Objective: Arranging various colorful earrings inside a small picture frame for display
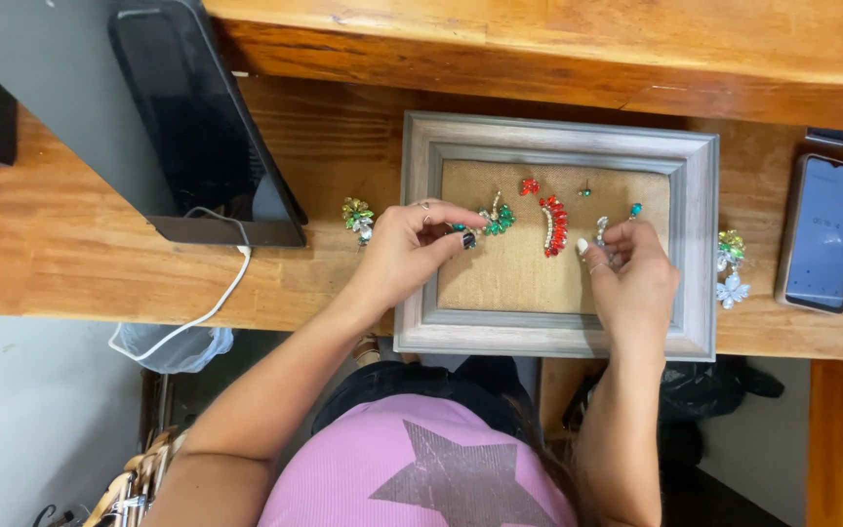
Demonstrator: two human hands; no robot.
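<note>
A grey wooden picture frame (pixel 558 135) with a burlap backing (pixel 514 278) lies flat on the wooden desk. My left hand (pixel 407 249) pinches a green jewelled earring (pixel 498 219) against the burlap. My right hand (pixel 631 273) holds a small silver earring (pixel 601 230) at its fingertips, over the right part of the burlap. A long red and pearl earring (pixel 554 224), a small red piece (pixel 529 185) and two small teal studs (pixel 635 209) sit pinned on the burlap between and above my hands.
A tablet (pixel 197 117) leans on a stand at left with a white cable (pixel 217 298) trailing off the desk. A phone (pixel 820 234) lies at right. Loose jewelled earrings lie left (pixel 357 217) and right (pixel 731 263) of the frame. A raised wooden shelf (pixel 558 44) runs behind.
</note>
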